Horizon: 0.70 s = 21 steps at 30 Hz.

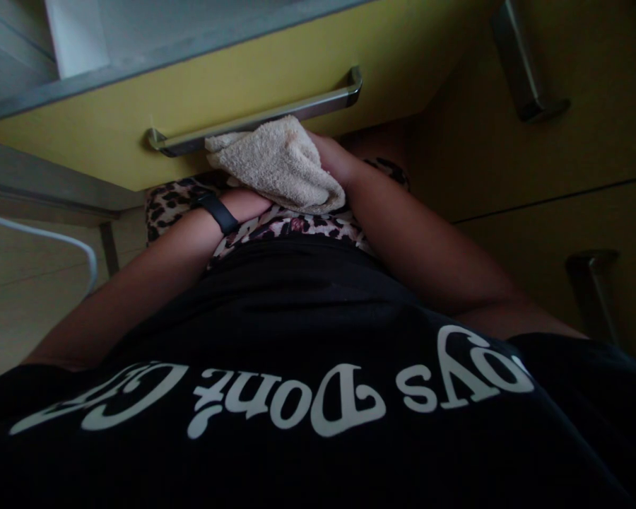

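Note:
A beige terry cloth [283, 162] is bunched in front of me, just below and against the long metal drawer handle [265, 116]. My right hand [329, 157] is pressed into the cloth's right side and grips it, though its fingertips are covered. From the lower left, my left hand [251, 203] reaches in under the cloth, which hides its fingers. A dark band [219, 213] circles my left wrist. Behind both hands lies leopard-print fabric [297, 227] over my lap.
A yellow drawer front [111, 134] spans the space ahead, with a grey edge and pale interior above it. To the right stand more yellow fronts [572, 162] with metal handles [527, 78]. At left, a white cable [63, 240] curves over light floor tiles [15, 283].

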{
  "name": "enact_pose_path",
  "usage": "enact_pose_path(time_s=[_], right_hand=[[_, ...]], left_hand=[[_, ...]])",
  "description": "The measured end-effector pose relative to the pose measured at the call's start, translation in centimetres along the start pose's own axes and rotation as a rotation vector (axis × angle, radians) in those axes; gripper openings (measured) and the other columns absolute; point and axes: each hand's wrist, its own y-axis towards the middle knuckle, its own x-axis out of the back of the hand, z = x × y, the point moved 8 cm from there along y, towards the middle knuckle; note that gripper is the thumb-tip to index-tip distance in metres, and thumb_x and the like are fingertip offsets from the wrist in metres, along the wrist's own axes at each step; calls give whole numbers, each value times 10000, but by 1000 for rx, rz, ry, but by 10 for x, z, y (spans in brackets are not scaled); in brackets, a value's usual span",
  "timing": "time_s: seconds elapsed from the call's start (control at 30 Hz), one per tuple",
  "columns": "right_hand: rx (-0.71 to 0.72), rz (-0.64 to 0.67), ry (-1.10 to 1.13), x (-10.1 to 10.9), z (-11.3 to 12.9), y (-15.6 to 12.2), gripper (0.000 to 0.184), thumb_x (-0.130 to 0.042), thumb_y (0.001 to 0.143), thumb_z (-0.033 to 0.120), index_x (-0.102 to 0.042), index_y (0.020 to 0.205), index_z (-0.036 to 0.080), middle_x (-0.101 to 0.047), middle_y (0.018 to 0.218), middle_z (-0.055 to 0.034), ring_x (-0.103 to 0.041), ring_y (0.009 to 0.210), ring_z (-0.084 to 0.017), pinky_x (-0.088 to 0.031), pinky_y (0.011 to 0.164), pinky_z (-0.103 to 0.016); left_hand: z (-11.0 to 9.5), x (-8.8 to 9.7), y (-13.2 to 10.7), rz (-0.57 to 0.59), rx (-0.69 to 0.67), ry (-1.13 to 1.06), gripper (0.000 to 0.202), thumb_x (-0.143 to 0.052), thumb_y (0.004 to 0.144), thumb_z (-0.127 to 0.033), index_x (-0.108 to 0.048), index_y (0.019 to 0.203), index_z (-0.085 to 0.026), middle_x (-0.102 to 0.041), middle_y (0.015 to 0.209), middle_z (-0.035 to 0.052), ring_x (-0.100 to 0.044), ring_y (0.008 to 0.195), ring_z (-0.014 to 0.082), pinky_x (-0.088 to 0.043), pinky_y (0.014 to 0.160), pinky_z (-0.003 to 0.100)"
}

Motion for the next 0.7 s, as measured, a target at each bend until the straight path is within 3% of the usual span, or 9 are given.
enact_pose_path(time_s=[0.1, 0.27, 0.43, 0.57, 0.7], right_hand=[[-81, 84, -8, -8, -1, -3, 469, -457, 993, 395, -709, 1166, 39, -749, 1069, 45, -681, 1232, -131, -351, 1268, -496], [-86, 51, 4, -5, 8, -9, 406, -472, 1006, 347, -711, 1162, 59, -760, 1058, 55, -686, 1215, -102, -356, 1282, -445], [-132, 37, 33, -8, 7, -10, 454, -510, 1000, 413, -710, 1173, 44, -770, 1079, 21, -692, 1215, -130, -382, 1276, -435], [-142, 68, -13, -10, 7, -9, 509, -449, 1015, 405, -673, 1261, 19, -752, 1153, 19, -659, 1286, -135, -329, 1295, -443], [-89, 131, -36, -10, 5, -4, 525, -412, 1020, 387, -660, 1299, 17, -745, 1170, 25, -638, 1322, -153, -270, 1307, -483]], left_hand=[[-1, 3, -2, -25, 7, -46, 560, -336, 990, -556, -791, 1123, -257, -770, 1205, 30, -336, 1607, 179, -95, 1426, 429], [-7, 6, -9, -37, -3, -106, 526, -367, 1039, -511, -700, 1277, -181, -730, 1315, -19, -285, 1602, 126, -124, 1421, 431], [-8, 7, -10, -48, 6, -115, 496, -386, 1049, -461, -678, 1289, -140, -756, 1250, -1, -450, 1491, 118, -157, 1404, 406], [-7, 4, -7, -33, -8, -127, 491, -375, 1046, -446, -703, 1265, -155, -797, 1066, 1, -612, 1300, 117, -176, 1387, 391], [-5, 2, -5, -33, -35, -132, 565, -336, 1039, -515, -703, 1298, -173, -795, 1088, 18, -638, 1254, 130, -211, 1369, 385]])
